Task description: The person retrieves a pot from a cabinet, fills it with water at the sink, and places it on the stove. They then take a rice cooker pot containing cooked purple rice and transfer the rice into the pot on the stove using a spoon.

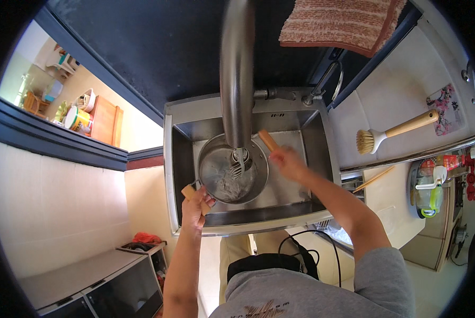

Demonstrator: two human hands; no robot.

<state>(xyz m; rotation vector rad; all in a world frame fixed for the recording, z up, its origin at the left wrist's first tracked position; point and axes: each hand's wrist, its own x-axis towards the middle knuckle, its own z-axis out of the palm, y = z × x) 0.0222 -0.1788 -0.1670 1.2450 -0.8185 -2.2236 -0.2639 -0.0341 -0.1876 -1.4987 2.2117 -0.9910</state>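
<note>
A round stainless steel pot (257,175) sits in the metal sink (319,159) beneath a large curved faucet (237,99). Water (241,163) runs from the spout, and some shallow water lies in the pot. My left hand (195,206) is closed around the pot's near-left wooden handle (189,192). The pot's other wooden handle (268,140) is at its upper right. My right hand (288,162) is at the lower end of that handle; it is blurred, so whether it grips or only touches the wood cannot be told.
A wooden-handled dish brush (396,129) lies on the ledge right of the sink. A striped towel (340,26) hangs above. A smaller tap (313,95) stands at the sink's back right corner. Farther right are a wooden stick (374,179) and a green-and-white container (432,198).
</note>
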